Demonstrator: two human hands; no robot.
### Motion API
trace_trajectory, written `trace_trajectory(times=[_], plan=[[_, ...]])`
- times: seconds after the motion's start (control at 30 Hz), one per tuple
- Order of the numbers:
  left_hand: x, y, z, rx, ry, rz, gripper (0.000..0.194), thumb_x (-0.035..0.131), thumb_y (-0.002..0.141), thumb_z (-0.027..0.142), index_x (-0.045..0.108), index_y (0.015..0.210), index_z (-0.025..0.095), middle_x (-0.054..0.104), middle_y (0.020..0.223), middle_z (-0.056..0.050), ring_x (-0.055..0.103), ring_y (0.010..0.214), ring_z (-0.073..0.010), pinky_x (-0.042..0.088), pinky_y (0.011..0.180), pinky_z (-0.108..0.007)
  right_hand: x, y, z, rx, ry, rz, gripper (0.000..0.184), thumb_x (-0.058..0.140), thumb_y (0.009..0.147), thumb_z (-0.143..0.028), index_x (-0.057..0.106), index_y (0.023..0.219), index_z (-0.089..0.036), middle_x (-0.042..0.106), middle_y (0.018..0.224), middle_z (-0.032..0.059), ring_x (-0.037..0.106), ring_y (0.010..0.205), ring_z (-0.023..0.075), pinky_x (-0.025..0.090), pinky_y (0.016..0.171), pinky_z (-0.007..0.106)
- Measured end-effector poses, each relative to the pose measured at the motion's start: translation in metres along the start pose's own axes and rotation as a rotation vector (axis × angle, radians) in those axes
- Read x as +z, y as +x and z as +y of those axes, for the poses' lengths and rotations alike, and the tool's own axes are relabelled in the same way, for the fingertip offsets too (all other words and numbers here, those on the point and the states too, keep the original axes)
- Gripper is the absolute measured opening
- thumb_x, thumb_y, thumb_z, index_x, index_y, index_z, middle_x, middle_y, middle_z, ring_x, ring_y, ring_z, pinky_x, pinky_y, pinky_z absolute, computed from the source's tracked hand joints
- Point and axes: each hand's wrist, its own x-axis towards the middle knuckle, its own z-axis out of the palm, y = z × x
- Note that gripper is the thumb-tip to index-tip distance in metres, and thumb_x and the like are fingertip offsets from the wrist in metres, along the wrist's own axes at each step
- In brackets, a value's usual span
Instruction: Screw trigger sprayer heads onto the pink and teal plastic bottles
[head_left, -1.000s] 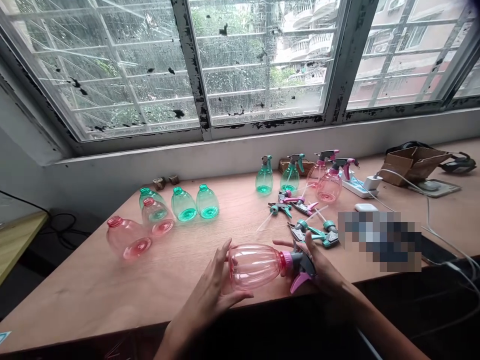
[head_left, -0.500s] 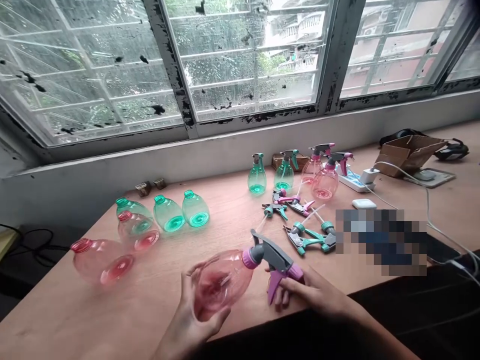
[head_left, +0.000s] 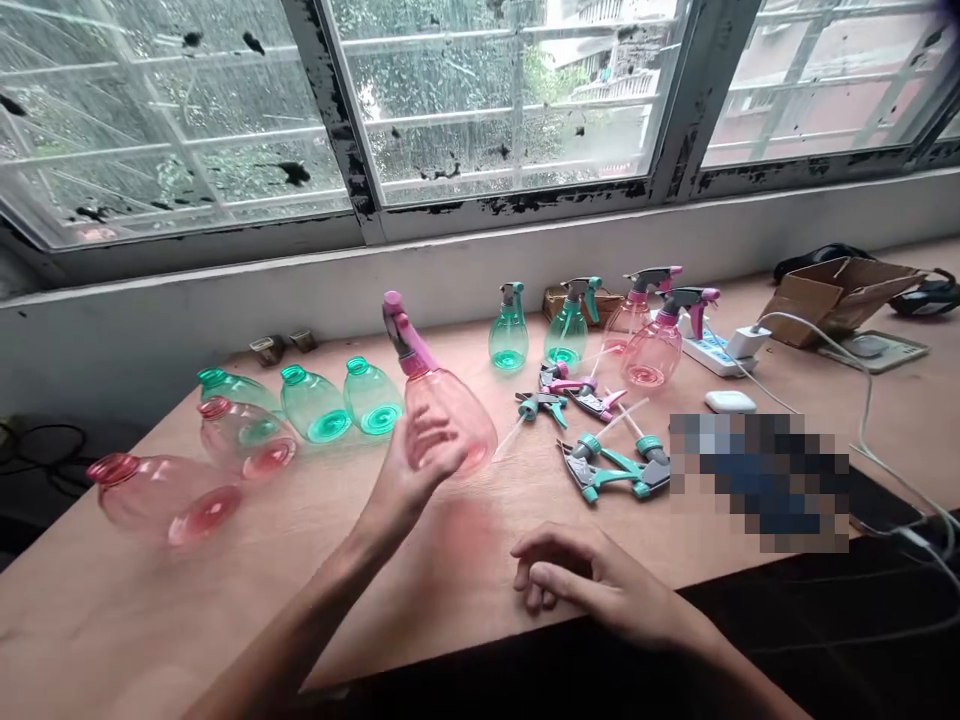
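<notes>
My left hand (head_left: 424,455) is wrapped round the body of a clear pink spray bottle (head_left: 457,420), held above the table with its grey and pink trigger head at the top, leaning left. My right hand (head_left: 566,575) rests by the table's front edge, loosely curled with a gap between thumb and fingers and nothing inside. Beyond it lie several loose trigger heads, green-and-grey ones (head_left: 619,465) and pink-and-grey ones (head_left: 592,395), with thin dip tubes. Headless green bottles (head_left: 311,405) and pink bottles (head_left: 165,495) stand on the left.
Two green spray bottles (head_left: 508,335) and two pink ones (head_left: 651,350) stand at the back with heads on. To their right are a power strip (head_left: 716,350), a white case (head_left: 730,402), an open cardboard box (head_left: 814,305) and cables. A window (head_left: 510,100) runs behind the table.
My left hand has carried the pink spray bottle up and away from me, turning it from sideways to nearly upright. My right hand has let go of its trigger head and stays near the edge.
</notes>
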Motion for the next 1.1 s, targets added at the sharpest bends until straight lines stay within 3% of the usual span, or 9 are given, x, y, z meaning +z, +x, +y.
trace_trajectory(times=[0.13,0.23,0.33,0.6,0.7,0.8,0.9,1.0,1.1], plan=[[0.025,0.063,-0.027,0.085,0.182,0.118,0.072,0.081,0.077,0.035,0.044,0.136,0.018,0.052,0.136,-0.015,0.058,0.12,-0.0296,0.048,0.101,-0.046,0.0,-0.001,-0.001,0.017,-0.009,0.007,0.029,0.06,0.097,-0.04,0.066,0.114,-0.018,0.072,0.096,0.0078,0.069,0.084,0.0198,0.055,0.077,0.032],[0.035,0.099,-0.053,0.131,0.305,0.192,0.04,0.065,0.094,0.03,0.054,0.131,0.018,0.057,0.134,-0.011,0.062,0.113,-0.0281,0.053,0.093,-0.05,0.0,-0.001,-0.001,0.033,0.022,0.005,0.028,0.062,0.096,-0.039,0.066,0.113,-0.018,0.073,0.094,0.0073,0.07,0.084,0.0198,0.055,0.078,0.032],[0.042,0.128,-0.072,0.19,0.399,0.226,0.034,0.062,0.096,0.03,0.058,0.127,0.018,0.061,0.13,-0.01,0.065,0.108,-0.026,0.056,0.09,-0.047,-0.001,0.0,-0.002,0.046,0.017,0.018,0.027,0.062,0.096,-0.039,0.067,0.113,-0.019,0.073,0.092,0.0069,0.069,0.084,0.0201,0.055,0.078,0.032],[0.053,0.187,-0.085,0.304,0.557,0.233,0.034,0.063,0.096,0.03,0.058,0.126,0.017,0.062,0.129,-0.01,0.065,0.108,-0.0257,0.056,0.089,-0.047,0.001,0.004,0.001,0.05,-0.003,0.042,0.028,0.061,0.096,-0.039,0.067,0.111,-0.017,0.073,0.088,0.0066,0.07,0.079,0.0187,0.055,0.073,0.03],[0.05,0.184,-0.084,0.31,0.613,0.21,0.034,0.062,0.096,0.03,0.058,0.127,0.018,0.061,0.129,-0.01,0.065,0.108,-0.0259,0.056,0.09,-0.047,0.002,0.005,0.003,0.055,-0.02,0.056,0.029,0.061,0.096,-0.041,0.066,0.108,-0.015,0.072,0.084,0.006,0.069,0.075,0.0178,0.055,0.071,0.03],[0.039,0.157,-0.08,0.338,0.682,0.161,0.04,0.064,0.094,0.031,0.055,0.131,0.018,0.056,0.138,-0.011,0.06,0.118,-0.03,0.051,0.097,-0.053,0.003,0.006,0.003,0.05,-0.045,0.07,0.028,0.061,0.096,-0.041,0.066,0.106,-0.015,0.072,0.085,0.006,0.069,0.074,0.0168,0.055,0.07,0.029],[0.018,0.115,-0.063,0.451,0.743,0.077,0.078,0.077,0.081,0.029,0.038,0.145,0.01,0.038,0.153,-0.022,0.034,0.142,-0.0421,0.035,0.113,-0.059,0.003,0.006,0.004,0.064,-0.043,0.066,0.028,0.061,0.096,-0.041,0.066,0.106,-0.015,0.072,0.085,0.0061,0.069,0.074,0.0164,0.055,0.069,0.029],[-0.012,0.08,-0.032,0.609,0.798,0.013,0.067,0.068,0.087,0.026,0.038,0.146,0.02,0.027,0.162,-0.011,0.017,0.151,-0.0358,0.021,0.121,-0.055,0.003,0.005,0.003,0.077,-0.019,0.059,0.027,0.062,0.096,-0.04,0.066,0.107,-0.015,0.072,0.085,0.0059,0.069,0.075,0.0161,0.055,0.07,0.028],[-0.044,0.071,0.0,0.872,0.996,0.289,0.05,0.065,0.09,0.027,0.048,0.137,0.028,0.013,0.166,-0.001,0.001,0.153,-0.0342,0.007,0.123,-0.055,0.003,0.004,0.002,0.076,-0.007,0.05,0.027,0.062,0.095,-0.039,0.066,0.107,-0.015,0.072,0.085,0.006,0.069,0.076,0.0162,0.055,0.072,0.029]])
